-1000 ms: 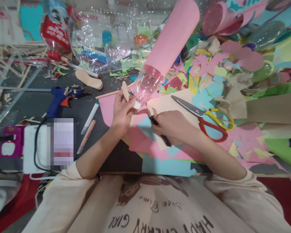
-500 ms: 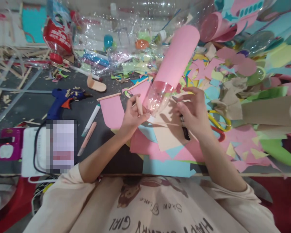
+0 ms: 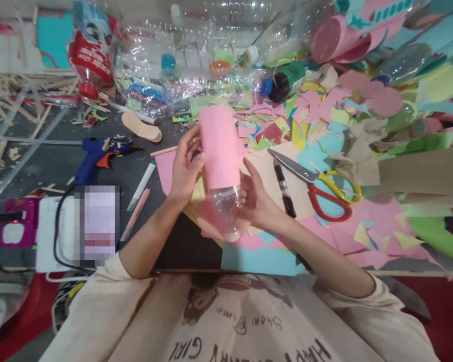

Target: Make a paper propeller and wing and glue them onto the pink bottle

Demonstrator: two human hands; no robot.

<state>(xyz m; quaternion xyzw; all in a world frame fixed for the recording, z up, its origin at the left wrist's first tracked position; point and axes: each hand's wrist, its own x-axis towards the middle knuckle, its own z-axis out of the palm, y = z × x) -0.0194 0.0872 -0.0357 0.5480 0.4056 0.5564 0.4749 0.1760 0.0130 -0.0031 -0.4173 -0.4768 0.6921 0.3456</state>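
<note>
A clear plastic bottle [image 3: 222, 198], its upper length wrapped in pink paper [image 3: 219, 146], is held above the table with its neck pointing toward me. My left hand [image 3: 187, 168] grips the wrapped part from the left, thumb against the paper. My right hand [image 3: 257, 201] is curled against the bare plastic on the right side, its fingertips partly hidden. Right of that hand lie a black pen [image 3: 285, 191] and scissors [image 3: 312, 180] with red and yellow handles, on beige paper [image 3: 262, 173]. A pink paper piece edged with a stick [image 3: 165, 151] lies partly behind my left hand.
At the left are a blue glue gun [image 3: 88, 161], two markers [image 3: 136, 213] and a phone [image 3: 100, 226]. A beige paper strip [image 3: 141, 126] lies behind them. Paper scraps [image 3: 385, 221] cover the right side. A dark green bottle [image 3: 287, 83] lies at the back.
The wrapped bottle has come from its slanted rest at the back to between my hands. The small beige piece has left my left hand. The scissors now lie fully visible on the paper.
</note>
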